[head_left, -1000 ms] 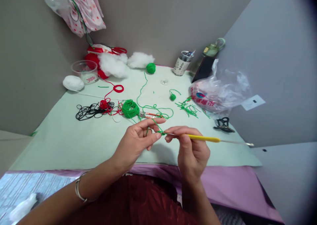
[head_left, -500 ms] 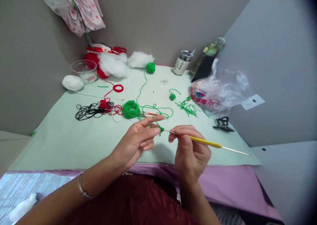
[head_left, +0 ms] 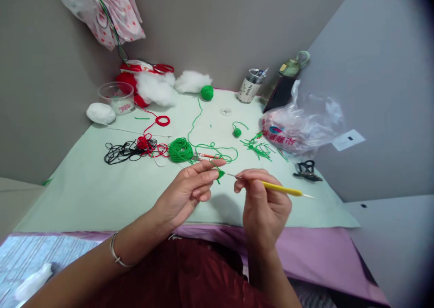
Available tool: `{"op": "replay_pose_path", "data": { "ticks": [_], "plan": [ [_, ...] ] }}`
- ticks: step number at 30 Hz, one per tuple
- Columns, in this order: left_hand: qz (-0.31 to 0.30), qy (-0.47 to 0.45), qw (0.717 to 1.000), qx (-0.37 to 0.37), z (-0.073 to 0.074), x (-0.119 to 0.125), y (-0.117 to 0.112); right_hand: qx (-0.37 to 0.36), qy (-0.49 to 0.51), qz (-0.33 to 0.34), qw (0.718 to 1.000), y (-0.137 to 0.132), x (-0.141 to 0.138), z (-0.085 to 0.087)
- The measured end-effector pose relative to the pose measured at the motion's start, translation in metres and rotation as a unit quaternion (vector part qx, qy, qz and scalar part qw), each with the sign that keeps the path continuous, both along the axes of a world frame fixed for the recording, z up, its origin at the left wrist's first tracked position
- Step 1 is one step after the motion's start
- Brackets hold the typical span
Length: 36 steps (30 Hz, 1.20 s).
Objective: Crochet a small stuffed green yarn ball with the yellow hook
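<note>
Between thumb and fingers, my left hand (head_left: 190, 188) pinches a small green crochet piece (head_left: 220, 176), with green yarn running up over the index finger. My right hand (head_left: 266, 204) is closed on a yellow-handled crochet hook (head_left: 281, 189), held like a pen. The hook's thin metal tip points left and meets the green piece; whether it sits inside a loop is too small to tell. Just beyond my left hand lies a wound hank of green yarn (head_left: 181, 150), and an orange-handled tool (head_left: 208, 156) is partly hidden behind my fingers.
Tangled black yarn (head_left: 118, 153) and red yarn (head_left: 146, 143) lie on the left. White stuffing (head_left: 156, 88) and a green yarn ball (head_left: 207, 92) are at the back. On the right are green yarn scraps (head_left: 258, 149), a plastic bag (head_left: 298, 122) and a black hair claw (head_left: 307, 170).
The crochet hook has turned slightly in my right hand, and its rear metal end looks shorter now. My right hand has shifted a little right; my left hand still pinches the green piece.
</note>
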<state>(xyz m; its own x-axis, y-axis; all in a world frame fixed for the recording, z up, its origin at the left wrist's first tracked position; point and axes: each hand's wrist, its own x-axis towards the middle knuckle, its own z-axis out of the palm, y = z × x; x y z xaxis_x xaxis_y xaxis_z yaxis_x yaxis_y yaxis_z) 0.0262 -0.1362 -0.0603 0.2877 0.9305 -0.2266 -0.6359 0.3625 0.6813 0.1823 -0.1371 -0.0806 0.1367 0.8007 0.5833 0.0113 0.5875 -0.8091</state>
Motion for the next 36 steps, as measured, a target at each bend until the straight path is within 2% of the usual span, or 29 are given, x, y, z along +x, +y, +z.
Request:
{"op": "replay_pose_path", "data": {
  "ticks": [3, 7, 10, 13, 16, 19, 23, 25, 26, 28, 30, 32, 34, 36],
  "plan": [
    [0.022, 0.059, 0.997, 0.052, -0.001, 0.003, -0.003, -0.044, 0.028, 0.056, 0.997, 0.002, -0.002, 0.001],
    [0.026, 0.123, 0.988, 0.087, -0.005, 0.003, -0.006, -0.085, 0.055, 0.075, 0.992, 0.002, -0.005, -0.002],
    [0.022, 0.14, 0.986, 0.091, -0.005, 0.001, -0.006, -0.111, 0.114, 0.111, 0.981, 0.003, -0.003, -0.003],
    [0.024, 0.134, 0.986, 0.1, -0.005, -0.001, -0.006, -0.103, 0.113, 0.129, 0.98, 0.002, 0.0, -0.002],
    [0.027, 0.145, 0.983, 0.113, -0.005, -0.002, -0.007, -0.068, 0.034, 0.093, 0.993, -0.002, 0.003, 0.001],
    [0.04, 0.184, 0.974, 0.125, -0.007, -0.002, -0.008, 0.022, -0.108, 0.029, 0.994, -0.007, 0.004, 0.001],
    [0.066, 0.173, 0.976, 0.113, -0.006, 0.002, -0.009, 0.177, -0.29, -0.056, 0.939, -0.009, 0.002, -0.008],
    [0.034, 0.11, 0.991, 0.066, -0.004, 0.003, -0.008, 0.204, -0.317, -0.103, 0.92, -0.009, 0.0, -0.013],
    [0.01, 0.073, 0.997, 0.038, -0.003, 0.003, -0.007, 0.195, -0.305, -0.112, 0.925, -0.009, -0.001, -0.014],
    [-0.023, 0.019, 1.0, -0.006, -0.001, 0.001, -0.006, 0.139, -0.224, -0.097, 0.96, -0.008, -0.002, -0.012],
    [-0.016, 0.007, 1.0, -0.009, 0.001, 0.0, -0.005, 0.061, -0.105, -0.052, 0.991, -0.006, -0.003, -0.006],
    [0.001, 0.025, 1.0, 0.016, 0.002, 0.0, -0.005, 0.011, -0.033, -0.004, 0.999, -0.003, -0.004, -0.002],
    [0.008, 0.056, 0.997, 0.043, 0.002, 0.002, -0.007, 0.003, -0.038, 0.024, 0.999, -0.002, -0.006, 0.0],
    [0.018, 0.088, 0.994, 0.06, 0.0, 0.005, -0.008, 0.019, -0.077, 0.016, 0.997, -0.002, -0.007, -0.003]
  ]
}}
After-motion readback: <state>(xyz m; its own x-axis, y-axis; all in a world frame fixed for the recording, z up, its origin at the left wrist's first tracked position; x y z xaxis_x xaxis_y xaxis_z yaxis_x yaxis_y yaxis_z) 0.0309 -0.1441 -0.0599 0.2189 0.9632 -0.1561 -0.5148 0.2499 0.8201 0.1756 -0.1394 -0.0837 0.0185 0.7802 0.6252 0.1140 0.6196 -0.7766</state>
